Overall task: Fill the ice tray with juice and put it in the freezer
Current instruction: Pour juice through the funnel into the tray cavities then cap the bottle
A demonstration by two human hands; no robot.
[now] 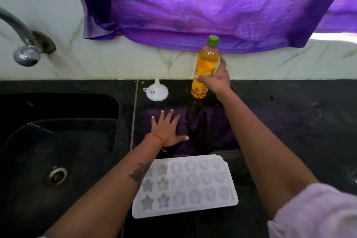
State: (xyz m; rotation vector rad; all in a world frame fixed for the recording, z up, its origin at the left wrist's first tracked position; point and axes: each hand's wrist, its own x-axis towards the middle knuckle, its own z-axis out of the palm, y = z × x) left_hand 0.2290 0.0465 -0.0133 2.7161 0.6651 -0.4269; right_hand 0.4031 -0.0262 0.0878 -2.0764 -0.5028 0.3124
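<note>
Nearest the camera, a white ice tray [185, 185] lies flat on the black countertop [289, 114], its star-shaped and round cells all empty. Its left end is partly covered by the person's left forearm, which crosses above it. A pale sleeve shows at the lower right, on the right arm.

Beyond the tray, the left hand [168, 129] rests palm down on the counter with its fingers straight and spread, holding nothing. An orange thread band [156, 138] circles that wrist.

Further back, the juice bottle [205, 67] stands upright near the rear edge of the counter, against the pale marble wall [135, 58]. It holds yellow-orange juice and its green cap [213, 40] is on. The right hand [217, 78] reaches in from the right and wraps the bottle at its label, thumb at the front and fingers curled around the far side. The bottle sits well apart from the tray, with the left hand between them.

Just left of the bottle, a small white funnel [156, 92] sits mouth down on the counter, spout pointing up, touching neither hand.

Left of the counter, a dark sink [58, 141] with a metal drain [56, 175] fills the lower left, and a chrome tap [23, 44] curves out from the wall above it. A purple cloth [193, 6] hangs over the wall behind the bottle, its lower edge reaching down to the cap.
</note>
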